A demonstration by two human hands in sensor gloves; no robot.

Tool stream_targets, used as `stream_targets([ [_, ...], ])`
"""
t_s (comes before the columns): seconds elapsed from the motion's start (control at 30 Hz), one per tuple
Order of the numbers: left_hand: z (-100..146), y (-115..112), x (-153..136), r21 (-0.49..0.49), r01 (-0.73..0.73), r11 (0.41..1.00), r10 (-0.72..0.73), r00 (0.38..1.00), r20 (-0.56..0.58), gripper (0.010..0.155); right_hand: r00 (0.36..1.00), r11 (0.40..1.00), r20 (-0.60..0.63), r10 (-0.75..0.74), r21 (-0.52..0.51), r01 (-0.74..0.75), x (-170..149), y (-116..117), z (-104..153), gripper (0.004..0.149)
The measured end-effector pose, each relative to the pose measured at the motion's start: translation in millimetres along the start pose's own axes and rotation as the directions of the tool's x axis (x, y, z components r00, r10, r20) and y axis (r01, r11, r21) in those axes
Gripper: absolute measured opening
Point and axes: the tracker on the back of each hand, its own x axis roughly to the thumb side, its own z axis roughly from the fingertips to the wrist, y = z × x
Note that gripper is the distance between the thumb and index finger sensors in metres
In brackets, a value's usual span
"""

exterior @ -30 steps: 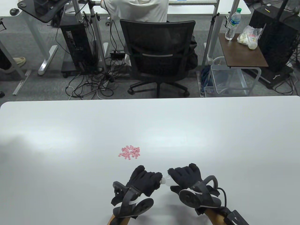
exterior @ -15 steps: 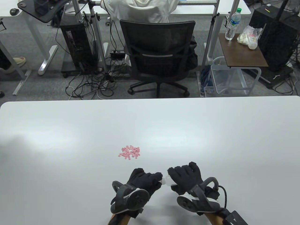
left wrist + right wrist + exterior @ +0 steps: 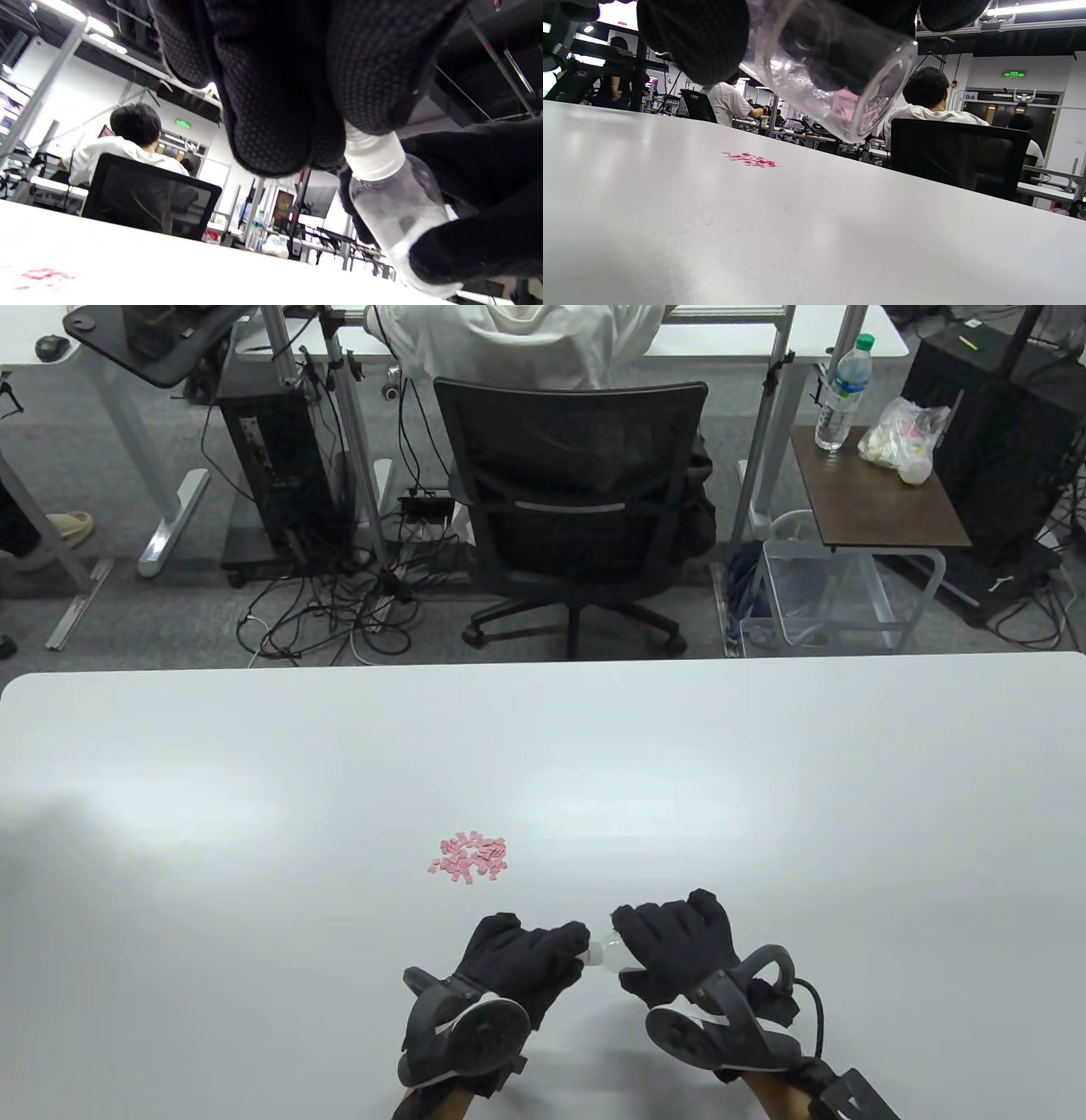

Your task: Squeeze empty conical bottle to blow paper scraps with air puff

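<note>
- Holding the conical bottle above the table at about 6 o'clock, near the front edge, the right hand has its fingers wrapped around the clear body; the wide base shows in the right wrist view, lifted off the surface.
- The left hand meets it from 9 o'clock, and its fingertips close around the white cap. I judge the cap is being unscrewed or pulled, but the pictures cannot show if it is already loose.
- The paper scraps lie in one tight pink heap toward 11 o'clock from the hands, near but apart from them. Nothing looks blown yet.
- So the task seems to be at an early step: the bottle is picked up; opening it, aiming the mouth at the heap and squeezing are left.
- Beyond the heap, toward 12 o'clock, the white surface runs bare to the far edge, and also toward 9 and 3 o'clock. Scraps blown forward have much room; a strong puff could possibly send some over the far edge.
</note>
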Motion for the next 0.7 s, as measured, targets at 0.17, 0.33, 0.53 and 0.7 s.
stream_targets([
  [0.17,1.2,-5.4,-0.7,-0.039,-0.010,0.999,0.010,1.000,-0.014,0.048,0.998,0.998,0.003,0.065,0.011,-0.065,1.8,-0.8,0.0,0.069],
  [0.33,0.1,-5.5,0.8,-0.046,0.003,0.999,-0.004,1.000,-0.016,0.050,1.000,0.999,0.002,0.028,0.016,-0.028,-0.4,0.6,0.1,0.070],
  [0.53,0.4,-7.8,-1.9,-0.077,0.035,0.996,-0.037,0.999,-0.027,0.049,0.994,0.994,0.034,0.107,-0.032,-0.106,5.5,-2.8,-0.2,0.070],
  [0.7,-0.2,-7.7,-3.3,-0.085,0.025,0.996,-0.030,0.998,-0.048,0.048,0.995,0.996,0.035,0.088,-0.033,-0.087,4.7,-2.6,-0.2,0.071],
])
